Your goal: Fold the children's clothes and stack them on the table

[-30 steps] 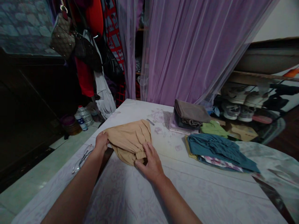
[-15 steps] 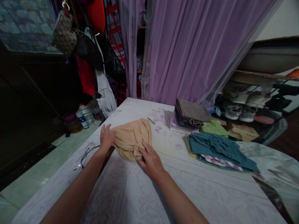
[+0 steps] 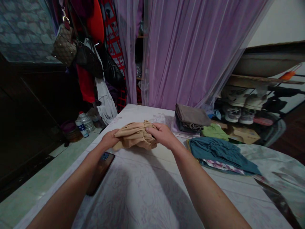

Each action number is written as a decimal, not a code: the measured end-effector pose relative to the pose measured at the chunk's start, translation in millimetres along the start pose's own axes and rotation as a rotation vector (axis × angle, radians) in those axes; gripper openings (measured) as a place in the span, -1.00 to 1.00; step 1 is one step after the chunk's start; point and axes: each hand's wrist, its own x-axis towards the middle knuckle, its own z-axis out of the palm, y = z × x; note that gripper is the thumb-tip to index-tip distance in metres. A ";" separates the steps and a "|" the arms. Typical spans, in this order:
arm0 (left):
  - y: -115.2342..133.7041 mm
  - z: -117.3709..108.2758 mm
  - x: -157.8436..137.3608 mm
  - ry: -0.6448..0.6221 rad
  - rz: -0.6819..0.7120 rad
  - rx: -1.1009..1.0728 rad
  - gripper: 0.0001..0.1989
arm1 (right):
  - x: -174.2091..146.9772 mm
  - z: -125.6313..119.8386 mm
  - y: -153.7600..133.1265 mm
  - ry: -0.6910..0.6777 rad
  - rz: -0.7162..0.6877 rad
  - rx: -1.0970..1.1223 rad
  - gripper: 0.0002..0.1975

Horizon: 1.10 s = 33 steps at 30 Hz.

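Observation:
Between my two hands a tan cloth garment (image 3: 134,135) is held, gathered and creased, a little above the white floral tablecloth (image 3: 143,190). My left hand (image 3: 110,139) is closed on its left end. At the right end my right hand (image 3: 162,133) grips the ruffled, gathered part, thumb on top. The garment's exact kind is hard to make out. Below my left forearm lies a dark smartphone (image 3: 102,171), partly covered by the arm.
On the right sit a stack of folded brown and dark cloths (image 3: 192,116), a green cloth (image 3: 215,131) and a teal garment (image 3: 221,151) over other folded pieces. Purple curtains (image 3: 181,57) hang behind. Bottles (image 3: 85,122) stand on the floor at left; shoes (image 3: 238,114) fill a rack at right.
The tan garment has been lifted off the table and bunched between both hands. My left hand went from open beside it to gripping it. The phone shows more; the eyeglasses are out of sight.

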 end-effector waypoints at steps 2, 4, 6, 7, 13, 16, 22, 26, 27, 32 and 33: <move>15.5 -31.5 14.4 -0.025 -0.004 0.003 -0.60 | -1.3 -7.1 -9.3 -0.012 0.068 0.280 -0.76; 40.3 -57.0 30.7 -0.036 0.039 0.118 -0.59 | -6.9 -14.9 -9.6 -0.011 0.200 0.504 -0.77; 68.4 -65.2 47.1 -0.068 0.116 0.321 -0.64 | -16.4 -22.5 2.0 0.024 0.369 0.639 -0.76; 80.7 -60.5 54.3 -0.068 0.161 0.433 -0.65 | -22.4 -25.7 12.5 0.052 0.451 0.678 -0.73; 87.4 43.6 60.6 -0.024 0.347 0.727 -0.41 | -66.5 -40.7 113.6 0.314 0.744 0.570 -0.64; 57.4 77.9 41.3 -0.089 0.201 0.715 -0.45 | -83.1 -50.8 154.8 0.437 0.645 0.320 -0.55; 12.5 75.6 -8.9 -0.148 -0.161 0.619 -0.46 | -89.5 -41.7 179.9 0.415 0.265 -0.162 -0.48; 11.1 77.1 -24.0 -0.171 -0.222 0.536 -0.52 | -87.4 -23.1 182.1 0.528 0.269 -0.230 -0.46; 12.9 78.8 -23.9 -0.159 -0.222 0.538 -0.54 | -86.7 -21.0 183.2 0.551 0.276 -0.241 -0.45; 18.7 85.5 -15.5 -0.154 -0.215 0.524 -0.62 | -82.5 -22.6 190.9 0.596 0.268 -0.217 -0.48; 18.0 86.2 -14.7 -0.145 -0.211 0.511 -0.62 | -81.8 -23.0 192.6 0.603 0.258 -0.200 -0.48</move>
